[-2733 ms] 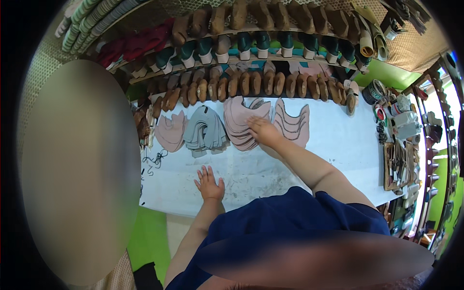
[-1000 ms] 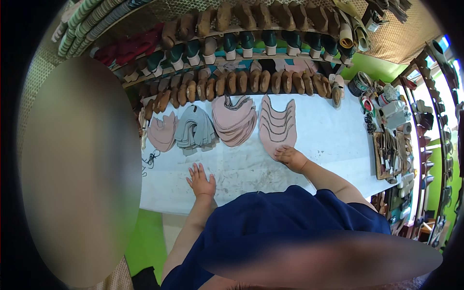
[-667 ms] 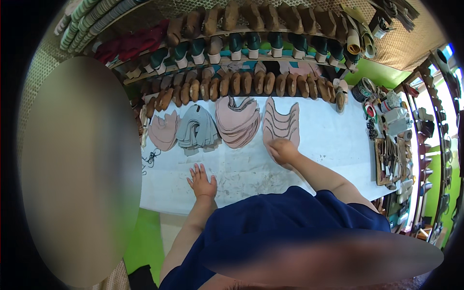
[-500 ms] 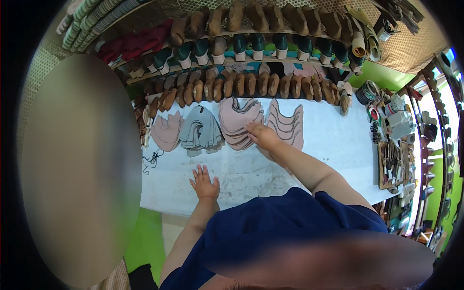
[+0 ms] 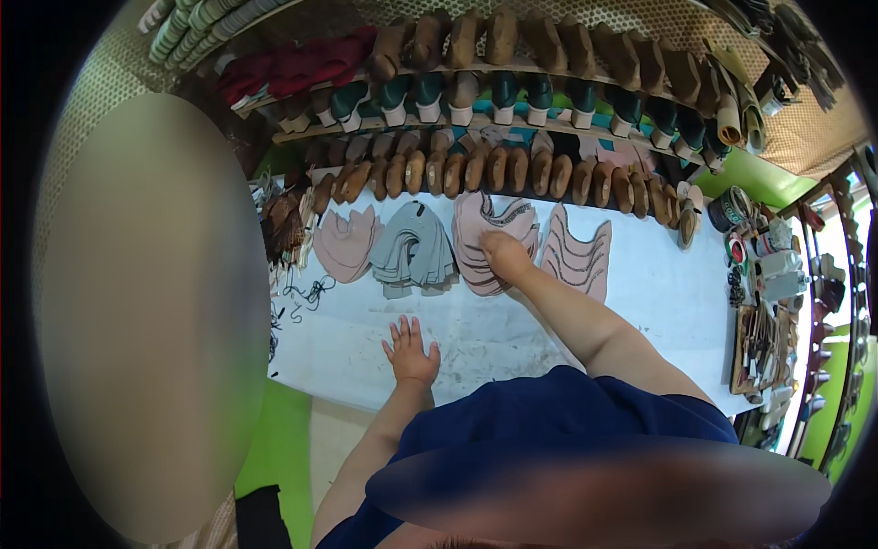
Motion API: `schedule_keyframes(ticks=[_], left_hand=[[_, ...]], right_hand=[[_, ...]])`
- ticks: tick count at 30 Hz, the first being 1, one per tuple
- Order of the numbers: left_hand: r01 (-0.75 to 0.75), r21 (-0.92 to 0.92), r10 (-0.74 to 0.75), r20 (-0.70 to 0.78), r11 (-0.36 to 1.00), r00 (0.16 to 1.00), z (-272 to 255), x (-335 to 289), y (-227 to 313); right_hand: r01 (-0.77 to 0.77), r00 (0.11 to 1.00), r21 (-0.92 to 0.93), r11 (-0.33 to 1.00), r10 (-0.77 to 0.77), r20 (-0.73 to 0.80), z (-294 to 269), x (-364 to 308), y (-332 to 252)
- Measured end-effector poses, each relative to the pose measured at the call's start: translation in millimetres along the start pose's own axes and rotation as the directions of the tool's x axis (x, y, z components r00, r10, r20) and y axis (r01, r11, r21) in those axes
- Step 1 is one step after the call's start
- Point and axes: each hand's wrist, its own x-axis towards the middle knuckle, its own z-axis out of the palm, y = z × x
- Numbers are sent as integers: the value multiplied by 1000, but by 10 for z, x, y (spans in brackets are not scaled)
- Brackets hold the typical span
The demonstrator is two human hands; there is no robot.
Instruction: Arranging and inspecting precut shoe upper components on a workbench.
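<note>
My right hand (image 5: 505,256) rests over the third stack, made of pink curved shoe-upper pieces (image 5: 477,274) with dark-edged inner curves. Its fingers are bent and drawn together against the top piece; whether they pinch an edge is hidden. Lying flat on the white tabletop (image 5: 347,352), my left hand (image 5: 413,355) has its fingers spread and holds nothing. Left of the right hand sit a fanned stack of grey-blue U-shaped pieces (image 5: 402,261) and a smaller pink stack (image 5: 346,242). On the other side, more pink pieces (image 5: 578,252) lie fanned out, partly covered by my forearm.
Rows of brown wooden shoe lasts (image 5: 498,171) and green-and-white lasts (image 5: 508,96) line the back. Dark cords (image 5: 311,291) lie at the left edge. At right stand a tin (image 5: 730,209), bottles (image 5: 782,274) and a tray of tools (image 5: 757,348). A large blurred patch covers the left.
My right hand has shifted left over the third stack, and its fingers have bent inward. The left hand stays flat on the table. The whole view has swung, so everything sits farther right.
</note>
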Motion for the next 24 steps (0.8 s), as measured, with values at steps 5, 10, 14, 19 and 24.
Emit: schedule_keyframes(ticks=[5, 10, 14, 19, 24], left_hand=[[13, -1, -13, 5, 1000, 1000, 13, -26, -26], [-5, 9, 5, -4, 1000, 1000, 47, -10, -21], [-1, 3, 1, -12, 1000, 1000, 79, 3, -28], [-34, 21, 35, -47, 999, 998, 67, -12, -23], [-22, 34, 24, -52, 999, 998, 78, -25, -21]], right_hand=[[-623, 694, 371, 689, 705, -145, -410, 330, -223], [-530, 587, 469, 707, 705, -398, -1055, 483, 111], [-462, 605, 571, 679, 712, -356, -1722, 435, 137], [-481, 740, 250, 840, 542, -397, -2070, -177, -76], [-87, 996, -256, 963, 92, 7, -1662, -1439, -31]])
